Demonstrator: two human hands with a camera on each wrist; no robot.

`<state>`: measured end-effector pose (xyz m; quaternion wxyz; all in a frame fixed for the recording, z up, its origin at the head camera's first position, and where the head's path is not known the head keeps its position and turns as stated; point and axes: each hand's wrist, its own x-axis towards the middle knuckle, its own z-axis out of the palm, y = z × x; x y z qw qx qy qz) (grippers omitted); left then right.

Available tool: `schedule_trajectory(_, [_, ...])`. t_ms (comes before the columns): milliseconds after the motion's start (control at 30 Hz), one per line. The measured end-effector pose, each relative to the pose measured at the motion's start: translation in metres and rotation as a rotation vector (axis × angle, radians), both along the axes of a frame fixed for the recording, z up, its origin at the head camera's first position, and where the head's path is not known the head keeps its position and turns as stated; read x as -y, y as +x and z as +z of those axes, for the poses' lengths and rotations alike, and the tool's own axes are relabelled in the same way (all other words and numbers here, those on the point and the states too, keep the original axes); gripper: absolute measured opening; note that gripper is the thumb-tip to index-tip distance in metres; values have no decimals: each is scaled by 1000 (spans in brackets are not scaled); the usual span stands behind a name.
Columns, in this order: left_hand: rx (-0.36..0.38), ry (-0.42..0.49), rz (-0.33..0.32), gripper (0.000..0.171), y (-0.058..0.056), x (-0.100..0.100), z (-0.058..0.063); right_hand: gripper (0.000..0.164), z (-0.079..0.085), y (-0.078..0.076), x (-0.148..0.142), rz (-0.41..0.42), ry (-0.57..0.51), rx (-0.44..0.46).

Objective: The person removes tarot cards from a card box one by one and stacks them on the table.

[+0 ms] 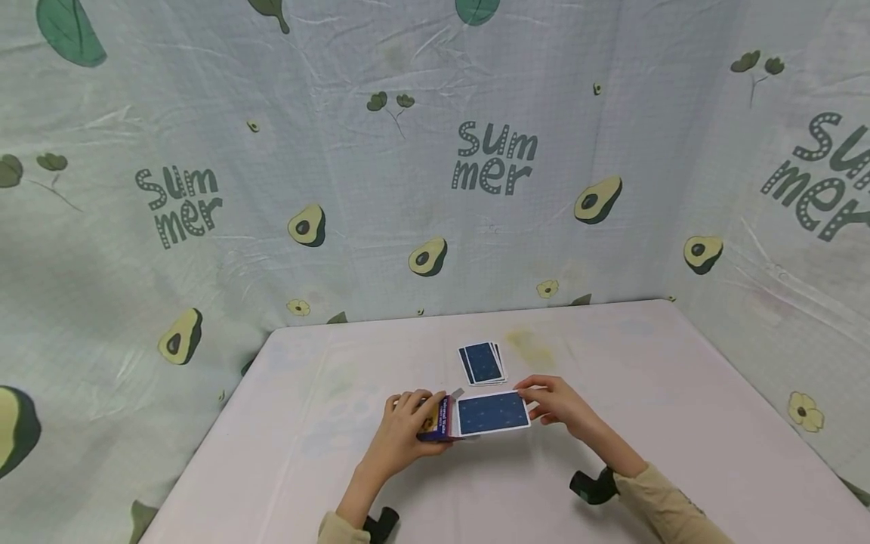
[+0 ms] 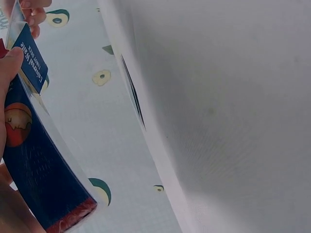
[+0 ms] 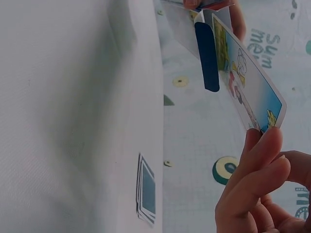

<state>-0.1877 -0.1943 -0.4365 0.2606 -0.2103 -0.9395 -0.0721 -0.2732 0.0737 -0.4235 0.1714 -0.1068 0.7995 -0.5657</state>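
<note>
My left hand [image 1: 401,432] grips a dark blue tarot card box [image 2: 43,160], printed "Universal Waite", above the table with its opened end facing right. A tarot card [image 1: 492,413] with a blue back reaches out of that end. My right hand [image 1: 560,406] pinches the card's far right edge between thumb and fingers. Seen from below in the right wrist view, the card's picture side [image 3: 250,82] is colourful, and a blue box flap [image 3: 208,58] hangs beside it. Whether more cards sit inside the box is hidden.
A small, slightly fanned pile of blue-backed cards [image 1: 482,363] lies on the white table [image 1: 326,453], just beyond the hands. Behind and beside the table hangs a pale cloth [image 1: 381,204] printed with avocados and "summer". Dark wrist cameras [image 1: 593,486] sit under the forearms.
</note>
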Motion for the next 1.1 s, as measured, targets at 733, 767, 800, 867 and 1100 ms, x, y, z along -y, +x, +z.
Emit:
schedule_trajectory(733, [-41,31,-11,74,-2,4,5,39,2,-22,-3,-106,-95,105])
schedule_trajectory(767, [-41,32,-11,74,-2,4,5,39,2,-23,-2,-113,-106,112])
schedule_trajectory(800, [-41,35,-12,74,-2,4,4,39,2,-24,-2,-112,-117,117])
schedule_trajectory(867, [-38,39,-14,74,-2,4,4,40,1,-27,-1,-113,-144,126])
schedule_trajectory(1100, [-30,39,-14,74,-4,4,2,42,-1,-34,1,-86,-244,152])
